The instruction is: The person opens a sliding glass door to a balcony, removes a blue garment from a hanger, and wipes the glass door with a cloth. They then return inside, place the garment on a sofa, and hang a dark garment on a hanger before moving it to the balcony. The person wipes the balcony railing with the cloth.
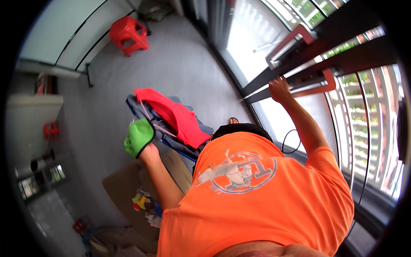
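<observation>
My left hand (149, 152) is out to the left, with a green cloth (138, 138) edged in black covering its fingers. Beyond it lie a bright red cloth (175, 112) and dark blue-grey fabric (154, 119) with pink straps. On the right, my right hand (279, 88) has its fingers curled at the edge of a dark door frame (300, 78), close to a red-faced door handle (330, 80). A second such handle (306, 33) is on the neighbouring dark frame (324, 35). The fingers' exact hold is blurred.
A red plastic stool (128, 34) stands on the grey floor (192, 64) near a white panel. Brown cardboard (125, 183) with small coloured items lies left of my body. A black cable (290, 141) loops by the glass. A smaller red stool (51, 130) is at far left.
</observation>
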`<state>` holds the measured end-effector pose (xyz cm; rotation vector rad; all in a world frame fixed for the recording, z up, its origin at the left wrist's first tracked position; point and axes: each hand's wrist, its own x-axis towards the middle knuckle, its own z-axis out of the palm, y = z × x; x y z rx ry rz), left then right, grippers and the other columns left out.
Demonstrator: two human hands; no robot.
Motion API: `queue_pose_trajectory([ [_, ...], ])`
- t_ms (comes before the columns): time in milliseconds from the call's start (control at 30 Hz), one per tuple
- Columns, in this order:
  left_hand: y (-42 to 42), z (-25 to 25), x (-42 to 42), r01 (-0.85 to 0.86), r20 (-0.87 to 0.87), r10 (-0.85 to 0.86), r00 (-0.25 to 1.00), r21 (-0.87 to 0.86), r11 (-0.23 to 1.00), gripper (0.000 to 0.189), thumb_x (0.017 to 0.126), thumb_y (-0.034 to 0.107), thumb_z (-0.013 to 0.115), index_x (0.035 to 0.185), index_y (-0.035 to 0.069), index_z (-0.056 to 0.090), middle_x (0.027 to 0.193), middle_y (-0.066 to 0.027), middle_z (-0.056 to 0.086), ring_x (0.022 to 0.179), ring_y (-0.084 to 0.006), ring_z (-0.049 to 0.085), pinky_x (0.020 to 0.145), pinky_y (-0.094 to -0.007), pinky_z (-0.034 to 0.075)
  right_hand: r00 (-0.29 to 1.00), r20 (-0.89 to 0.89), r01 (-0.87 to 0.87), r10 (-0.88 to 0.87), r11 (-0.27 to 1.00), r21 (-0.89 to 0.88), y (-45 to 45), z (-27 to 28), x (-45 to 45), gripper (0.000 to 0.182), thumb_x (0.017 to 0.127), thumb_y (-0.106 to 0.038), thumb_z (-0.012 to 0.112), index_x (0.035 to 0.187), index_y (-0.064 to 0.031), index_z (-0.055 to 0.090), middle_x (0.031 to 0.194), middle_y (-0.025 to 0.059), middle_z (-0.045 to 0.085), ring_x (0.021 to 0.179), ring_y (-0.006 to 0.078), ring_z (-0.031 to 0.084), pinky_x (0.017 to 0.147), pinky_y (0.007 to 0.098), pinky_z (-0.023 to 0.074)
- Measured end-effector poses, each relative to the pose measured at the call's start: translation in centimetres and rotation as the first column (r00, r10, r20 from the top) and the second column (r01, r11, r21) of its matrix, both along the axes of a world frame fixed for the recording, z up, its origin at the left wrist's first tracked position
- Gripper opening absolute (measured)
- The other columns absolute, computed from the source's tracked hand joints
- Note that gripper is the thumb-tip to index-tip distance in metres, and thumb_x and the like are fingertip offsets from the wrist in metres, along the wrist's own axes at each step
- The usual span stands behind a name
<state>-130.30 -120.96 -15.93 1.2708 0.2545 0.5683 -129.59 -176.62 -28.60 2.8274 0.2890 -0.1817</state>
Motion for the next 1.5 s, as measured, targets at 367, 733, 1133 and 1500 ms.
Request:
queue_pose_trajectory([
  [367,2.6,-1.2,0.1,-0.03,0.14,0.059,0.988,-0.199,0.979,0.04,0.098,0.024,0.061,0.128,-0.002,0.063,0.128,-0.0147,0.066,0.118,-0.0288,0.063,0.106,-0.0448,0.047,0.921,0.035,-0.275,0.389,0.582,0.765,21.1,5.9,4.9,0.041,0.089,-0.025,0.073,0.121,0.0011,0.068,0.1,0.018,0.073,0.105,0.0372,0.066,0.094,0.045,0.0527],
  [733,4.3,4.3,7.3,0.123,0.257,-0.037,0.966,-0.329,0.936,0.061,0.099,0.049,0.053,0.143,0.006,0.053,0.149,-0.0115,0.053,0.14,-0.031,0.046,0.121,-0.0506,0.028,0.784,0.151,-0.269,0.603,0.111,0.957,43.7,11.4,13.9,0.069,0.084,-0.021,0.074,0.138,0.0111,0.045,0.109,0.0262,0.067,0.103,0.0407,0.062,0.088,0.0491,0.0519],
  [1133,13.9,3.6,10.0,-0.073,0.447,0.187,0.875,-0.258,0.963,0.057,0.097,0.046,0.058,0.142,0.011,0.056,0.151,-0.0058,0.052,0.145,-0.0273,0.041,0.122,-0.0521,0.025,0.756,0.076,-0.204,0.65,0.123,0.971,57.7,7.9,27.2,0.036,0.085,-0.006,0.055,0.119,0.0049,0.05,0.082,0.0354,0.063,0.08,0.0552,0.062,0.071,0.0592,0.049],
  [1500,26.8,-5.5,-0.7,-0.222,-0.16,0.872,0.462,0.931,0.289,0.032,0.089,0.005,0.066,0.121,0.007,0.067,0.118,-0.0148,0.068,0.108,-0.0327,0.063,0.092,-0.0428,0.051,0.617,-0.103,-0.423,0.78,0.44,0.792,69.2,4.9,45.8,0.031,0.095,-0.024,0.058,0.111,0.0021,0.064,0.103,0.0333,0.066,0.1,0.0511,0.063,0.086,0.0526,0.0499],
])
